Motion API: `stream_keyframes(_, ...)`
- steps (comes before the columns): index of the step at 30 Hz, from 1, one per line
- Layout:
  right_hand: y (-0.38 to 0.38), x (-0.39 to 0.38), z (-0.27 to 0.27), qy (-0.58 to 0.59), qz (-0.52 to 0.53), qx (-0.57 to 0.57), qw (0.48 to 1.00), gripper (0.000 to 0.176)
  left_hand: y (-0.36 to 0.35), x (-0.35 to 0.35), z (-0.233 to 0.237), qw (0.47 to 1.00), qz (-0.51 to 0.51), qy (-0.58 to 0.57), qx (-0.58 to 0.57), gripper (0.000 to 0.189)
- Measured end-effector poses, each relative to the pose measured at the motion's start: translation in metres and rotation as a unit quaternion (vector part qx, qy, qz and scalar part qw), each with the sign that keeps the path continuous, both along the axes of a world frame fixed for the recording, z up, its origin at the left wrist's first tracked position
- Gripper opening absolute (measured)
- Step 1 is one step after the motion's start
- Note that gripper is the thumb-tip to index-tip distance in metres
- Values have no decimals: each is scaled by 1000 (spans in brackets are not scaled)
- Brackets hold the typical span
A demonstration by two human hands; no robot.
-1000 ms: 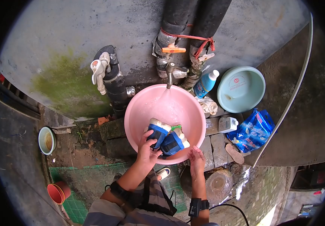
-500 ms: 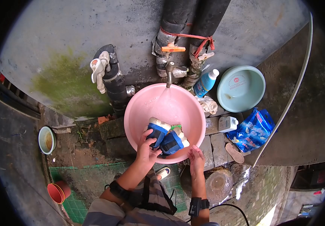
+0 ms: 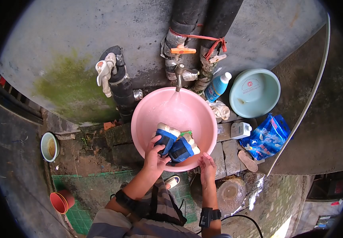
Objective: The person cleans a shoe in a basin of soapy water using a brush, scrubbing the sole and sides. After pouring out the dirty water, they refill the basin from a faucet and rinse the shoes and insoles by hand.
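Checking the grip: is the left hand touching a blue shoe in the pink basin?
Touching. The head view shows the left hand with fingers closed over the blue shoe.

You're at an outdoor wash spot behind a home: concrete wall w/ taps (image 3: 180, 75), pink basin (image 3: 147, 119), detergent bag (image 3: 267, 137), brick ground.

To your right a teal basin (image 3: 255, 93), a blue bottle (image 3: 217, 87) just beside it, blue detergent bag (image 3: 266, 137), white container (image 3: 241, 130), to your left a small bowl (image 3: 49, 147), red cup (image 3: 60, 202)
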State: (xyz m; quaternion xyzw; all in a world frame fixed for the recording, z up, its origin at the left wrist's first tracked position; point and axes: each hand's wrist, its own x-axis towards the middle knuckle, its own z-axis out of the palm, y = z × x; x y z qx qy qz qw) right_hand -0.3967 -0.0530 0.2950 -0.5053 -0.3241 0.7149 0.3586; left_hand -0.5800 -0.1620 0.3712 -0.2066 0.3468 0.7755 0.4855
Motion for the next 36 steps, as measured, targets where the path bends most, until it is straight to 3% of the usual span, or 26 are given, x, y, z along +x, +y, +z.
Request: stream_keyframes(36,-1,0,0,-1,-4,6,1000,18,-1,2,-4,1000,0,13,-5,42)
